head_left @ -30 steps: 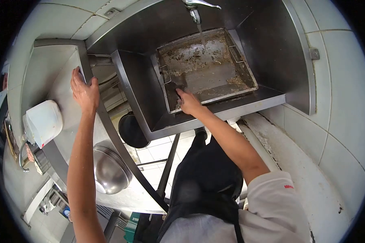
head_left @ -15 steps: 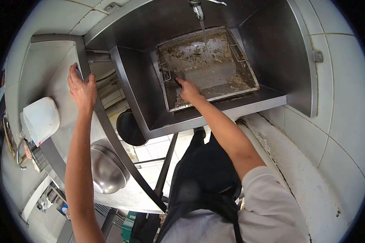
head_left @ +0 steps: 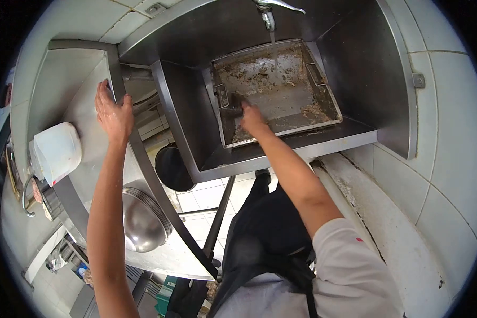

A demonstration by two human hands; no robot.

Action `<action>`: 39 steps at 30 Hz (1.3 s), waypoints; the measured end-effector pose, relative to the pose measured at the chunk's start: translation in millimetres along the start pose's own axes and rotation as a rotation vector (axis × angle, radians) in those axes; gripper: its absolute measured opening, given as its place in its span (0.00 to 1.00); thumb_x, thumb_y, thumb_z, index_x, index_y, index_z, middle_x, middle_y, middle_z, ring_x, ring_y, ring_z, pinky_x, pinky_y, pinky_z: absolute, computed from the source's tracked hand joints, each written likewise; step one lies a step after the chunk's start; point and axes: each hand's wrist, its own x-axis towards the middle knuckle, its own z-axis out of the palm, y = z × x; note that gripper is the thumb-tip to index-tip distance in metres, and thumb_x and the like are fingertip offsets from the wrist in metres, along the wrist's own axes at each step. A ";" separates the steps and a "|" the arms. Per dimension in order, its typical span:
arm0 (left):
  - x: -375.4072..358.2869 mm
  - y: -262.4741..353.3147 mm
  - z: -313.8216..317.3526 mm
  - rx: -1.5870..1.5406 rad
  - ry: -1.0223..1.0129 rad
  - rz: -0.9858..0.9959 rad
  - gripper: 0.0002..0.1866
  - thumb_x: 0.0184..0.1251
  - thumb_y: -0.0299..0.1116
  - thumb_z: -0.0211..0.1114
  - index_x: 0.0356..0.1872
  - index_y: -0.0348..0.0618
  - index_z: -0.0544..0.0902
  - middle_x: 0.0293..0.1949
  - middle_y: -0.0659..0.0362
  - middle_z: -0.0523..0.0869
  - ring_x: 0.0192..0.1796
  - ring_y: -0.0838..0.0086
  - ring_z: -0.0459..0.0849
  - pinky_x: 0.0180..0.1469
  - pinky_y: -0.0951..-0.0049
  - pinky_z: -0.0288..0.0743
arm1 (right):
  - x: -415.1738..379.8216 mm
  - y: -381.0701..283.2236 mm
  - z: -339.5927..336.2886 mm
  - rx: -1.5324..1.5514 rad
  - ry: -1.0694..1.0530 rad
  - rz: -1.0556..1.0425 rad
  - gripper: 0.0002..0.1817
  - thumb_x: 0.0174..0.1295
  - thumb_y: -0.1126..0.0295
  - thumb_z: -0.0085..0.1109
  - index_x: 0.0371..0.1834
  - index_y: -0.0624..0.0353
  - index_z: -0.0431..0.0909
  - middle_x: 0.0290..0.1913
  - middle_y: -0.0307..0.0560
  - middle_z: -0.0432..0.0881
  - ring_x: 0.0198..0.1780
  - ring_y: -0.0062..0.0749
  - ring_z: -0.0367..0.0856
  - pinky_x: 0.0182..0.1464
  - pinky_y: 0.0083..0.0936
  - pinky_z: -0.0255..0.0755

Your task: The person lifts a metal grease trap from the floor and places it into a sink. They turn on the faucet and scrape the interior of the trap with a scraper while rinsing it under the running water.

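Note:
My right hand (head_left: 253, 120) is inside a dirty metal pan (head_left: 281, 130) with wire handles, near its left wall. The fingers are closed on a dark, blurred scrubber (head_left: 236, 103), whose exact kind I cannot make out. Brown grime and food bits cover the pan's walls and base. Water runs into it from the tap (head_left: 269, 21). My left hand (head_left: 114, 114) lies at the edge of the steel counter (head_left: 85, 100), thumb apart from the fingers and nothing in it.
The pan sits in a deep steel sink (head_left: 355, 79). On the counter are a white plastic container (head_left: 58, 151) and stacked metal bowls (head_left: 143, 220). A black round bin or pot (head_left: 174, 167) stands below, between counter and sink.
The whole view has shifted slightly right and down. My right hand, with the dark scrubber, has moved a little along the pan's left side. My left hand stays at the counter edge.

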 end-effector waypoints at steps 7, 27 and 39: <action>-1.7 0.8 -0.9 -0.004 0.017 -0.030 0.31 0.45 0.35 0.58 0.55 0.45 0.60 0.57 0.55 0.63 0.60 0.64 0.59 0.58 0.62 0.54 | -47.6 0.7 -26.9 0.185 0.061 -0.067 0.19 0.47 0.72 0.53 0.46 0.61 0.70 0.38 0.61 0.75 0.42 0.52 0.73 0.46 0.37 0.67; -0.9 -0.2 0.3 -0.015 0.049 0.025 0.30 0.44 0.35 0.57 0.54 0.45 0.61 0.56 0.54 0.64 0.59 0.63 0.59 0.57 0.63 0.54 | -26.1 -8.7 -62.9 -0.077 -0.068 -0.172 0.14 0.49 0.71 0.52 0.42 0.53 0.75 0.37 0.56 0.76 0.41 0.49 0.74 0.44 0.37 0.68; -1.2 2.7 -1.8 -0.004 0.057 0.016 0.31 0.43 0.34 0.59 0.54 0.45 0.62 0.55 0.54 0.64 0.58 0.63 0.61 0.57 0.62 0.55 | -17.8 -21.5 -67.2 -0.348 -0.119 -0.273 0.19 0.43 0.79 0.51 0.42 0.56 0.74 0.34 0.59 0.76 0.38 0.49 0.75 0.41 0.38 0.70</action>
